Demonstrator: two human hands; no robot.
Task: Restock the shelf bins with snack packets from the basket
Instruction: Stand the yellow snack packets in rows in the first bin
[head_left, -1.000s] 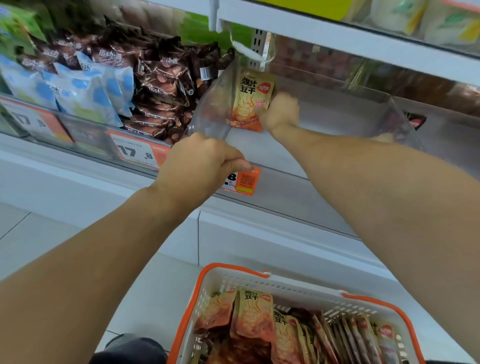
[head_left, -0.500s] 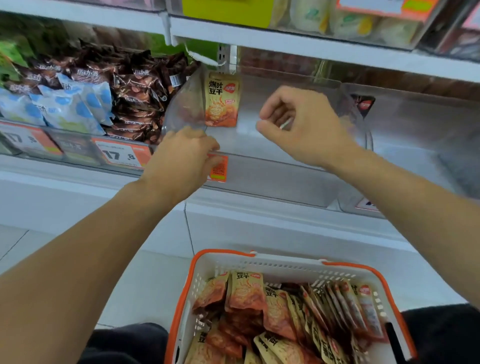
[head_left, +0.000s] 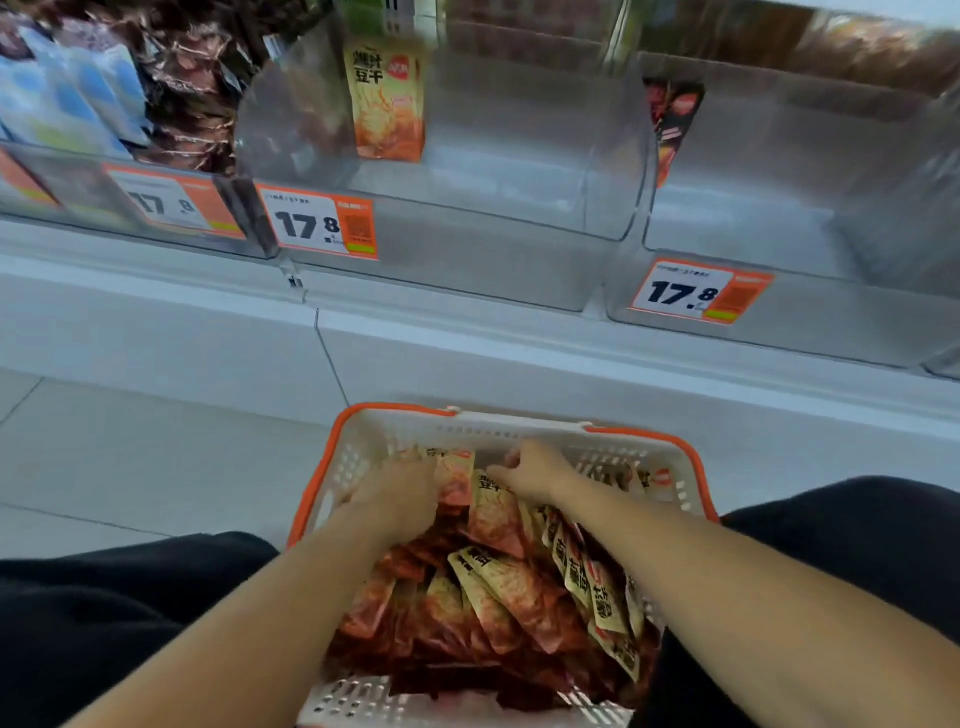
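Both hands in the basket (head_left: 332, 467)

Left hand (head_left: 397, 493) and right hand (head_left: 535, 473) curled fingers on snack packets (head_left: 496, 514) beneath them.

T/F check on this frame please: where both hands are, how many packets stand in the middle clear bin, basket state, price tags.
1. Both hands are down in the basket. True: the left hand and right hand lie on the packets there.
2. The middle clear bin holds one upright orange packet. True.
3. The basket is empty. False: it is piled with orange snack packets.
4. The price tag on the middle bin reads 12.5. False: it reads 17.8.
5. The right hand is up at the shelf. False: it is in the basket.
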